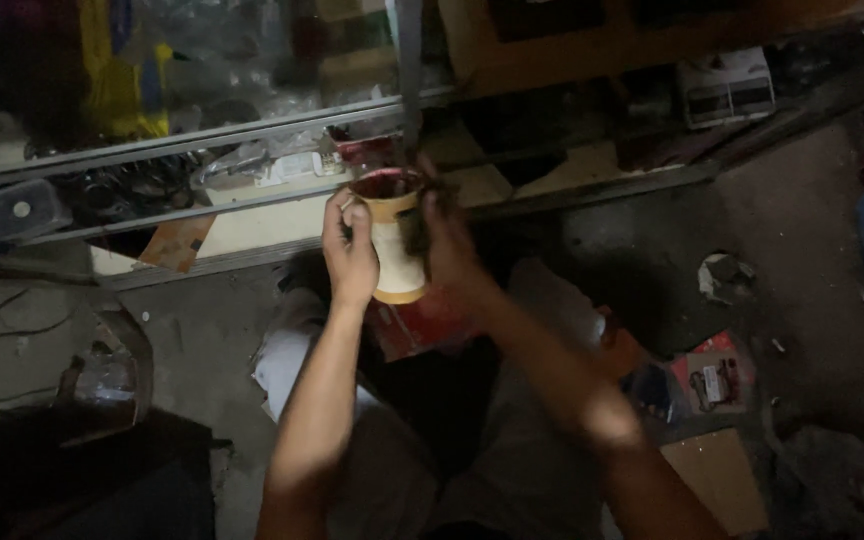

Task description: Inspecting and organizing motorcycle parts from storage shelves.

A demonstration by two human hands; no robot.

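Head view, looking down in dim light: the left hand [350, 250] is wrapped round the side of a pale yellow cup-like container [395, 238], fingers curled to its wall, keeping it upright and raised above the lap, out in front of the body. That grip looks like a steadying one, holding the mouth level so the other hand can get at the top. The right hand [447, 245] is pressed against the container's far side and rim, fingers closed around something dark and thin at the reddish opening; motion blur hides what it is, so I can't tell it apart. Both hands are closed, none spread wide.

Below, the person's knees in light trousers frame the floor [802, 210], grey and littered: a small red packet [714, 375], a piece of cardboard [717, 480], a crumpled scrap [724, 275]. Ahead, a glass-fronted cabinet with a metal frame [202, 135] holds cluttered goods, too dark to name. The container sits between cabinet and lap, off the floor, carried wholly by the hands.
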